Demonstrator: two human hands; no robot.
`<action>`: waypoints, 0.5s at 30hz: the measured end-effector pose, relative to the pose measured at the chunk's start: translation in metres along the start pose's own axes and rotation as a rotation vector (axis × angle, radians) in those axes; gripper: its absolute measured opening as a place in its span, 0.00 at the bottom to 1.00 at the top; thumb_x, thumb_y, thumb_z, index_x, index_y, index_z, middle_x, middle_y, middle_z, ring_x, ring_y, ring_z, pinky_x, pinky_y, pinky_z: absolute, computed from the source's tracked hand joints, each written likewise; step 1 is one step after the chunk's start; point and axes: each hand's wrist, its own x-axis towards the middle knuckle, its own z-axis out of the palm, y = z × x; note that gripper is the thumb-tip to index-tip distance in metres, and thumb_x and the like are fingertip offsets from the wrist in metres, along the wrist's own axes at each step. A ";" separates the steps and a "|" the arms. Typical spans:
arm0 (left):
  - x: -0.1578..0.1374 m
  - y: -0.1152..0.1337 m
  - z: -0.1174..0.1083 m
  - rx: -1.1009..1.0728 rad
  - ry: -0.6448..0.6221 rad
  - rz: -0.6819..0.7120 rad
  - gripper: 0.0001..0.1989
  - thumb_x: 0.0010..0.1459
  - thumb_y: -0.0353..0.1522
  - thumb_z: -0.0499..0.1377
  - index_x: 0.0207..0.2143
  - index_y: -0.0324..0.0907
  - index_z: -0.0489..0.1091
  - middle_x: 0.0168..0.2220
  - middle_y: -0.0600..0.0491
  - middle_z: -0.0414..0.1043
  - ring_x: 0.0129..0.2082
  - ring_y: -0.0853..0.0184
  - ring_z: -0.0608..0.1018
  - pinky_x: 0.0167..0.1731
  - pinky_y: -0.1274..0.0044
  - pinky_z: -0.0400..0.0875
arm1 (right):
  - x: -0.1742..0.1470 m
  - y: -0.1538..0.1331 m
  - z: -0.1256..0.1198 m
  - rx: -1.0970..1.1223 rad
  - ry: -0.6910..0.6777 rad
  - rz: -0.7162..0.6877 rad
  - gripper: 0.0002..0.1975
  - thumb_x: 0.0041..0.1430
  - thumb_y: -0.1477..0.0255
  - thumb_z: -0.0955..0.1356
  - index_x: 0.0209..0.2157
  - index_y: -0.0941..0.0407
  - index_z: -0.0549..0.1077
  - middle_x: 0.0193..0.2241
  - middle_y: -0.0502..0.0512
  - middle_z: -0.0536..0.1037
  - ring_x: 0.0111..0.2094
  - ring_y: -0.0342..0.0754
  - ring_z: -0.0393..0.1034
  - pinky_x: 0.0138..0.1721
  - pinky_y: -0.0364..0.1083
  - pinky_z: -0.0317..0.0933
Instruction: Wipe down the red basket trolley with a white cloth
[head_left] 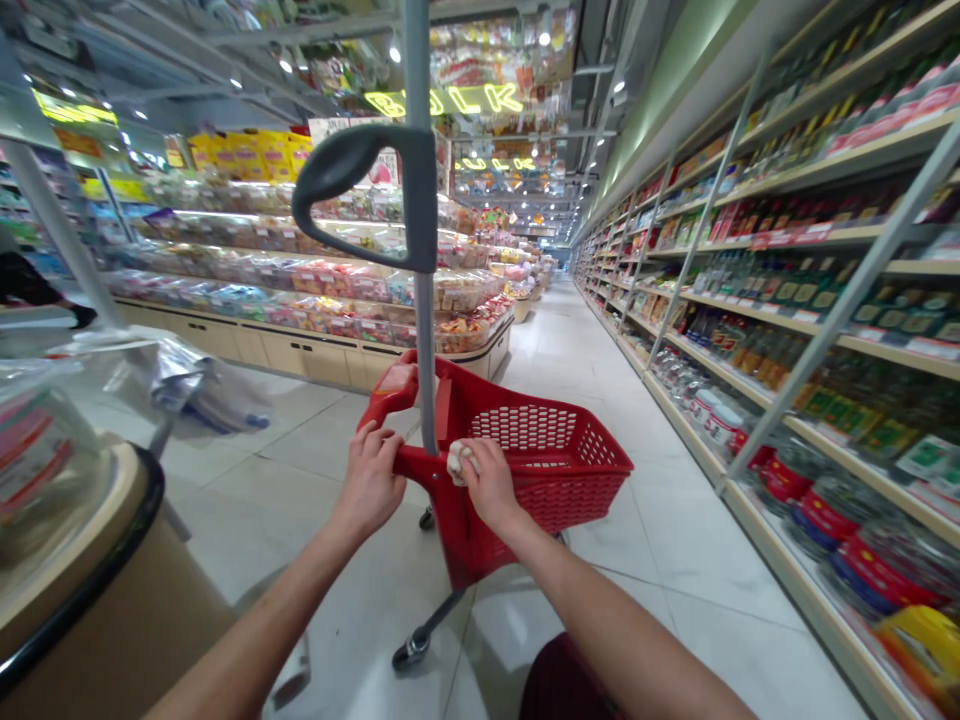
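A red plastic shopping cart (555, 490) with a perforated basket stands in front of me on small casters. A grey pole (425, 340) with a dark grey loop handle (364, 195) rises from it. My left hand (373, 480) is closed over the cart's red rim, left of the pole. In my right hand (491, 485) is a crumpled white cloth or wipe (459, 463), pinched by the fingers and pressed against the cart's edge just right of the pole. Part of the cloth is hidden under those fingers.
Tall shelves (795, 310) of bottles and jars run along the right. Bulk bins (300, 280) with packaged goods fill the left and centre. A rounded beige counter (112, 600) stands close at left, beside a plastic bag (195, 380). A tiled aisle (559, 330) leads straight back.
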 end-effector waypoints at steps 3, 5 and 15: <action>-0.008 0.000 -0.010 0.005 0.009 0.023 0.20 0.43 0.27 0.50 0.43 0.38 0.61 0.49 0.42 0.59 0.56 0.53 0.55 0.53 0.60 0.54 | -0.029 0.046 -0.023 -0.170 -0.075 -0.010 0.14 0.52 0.77 0.61 0.41 0.56 0.69 0.37 0.57 0.70 0.39 0.48 0.63 0.43 0.47 0.58; -0.013 0.015 -0.014 0.008 0.113 0.013 0.23 0.46 0.27 0.49 0.48 0.38 0.57 0.54 0.41 0.53 0.57 0.54 0.53 0.53 0.58 0.52 | -0.035 0.067 -0.043 -0.256 -0.037 0.073 0.13 0.53 0.78 0.60 0.39 0.58 0.70 0.35 0.58 0.71 0.38 0.49 0.63 0.42 0.49 0.58; 0.015 0.100 0.030 0.190 -0.284 0.163 0.09 0.47 0.26 0.49 0.30 0.39 0.67 0.31 0.46 0.70 0.38 0.59 0.70 0.49 0.63 0.56 | -0.038 0.098 -0.058 -0.204 -0.141 -0.024 0.13 0.53 0.77 0.60 0.39 0.55 0.70 0.41 0.55 0.73 0.45 0.47 0.64 0.47 0.49 0.57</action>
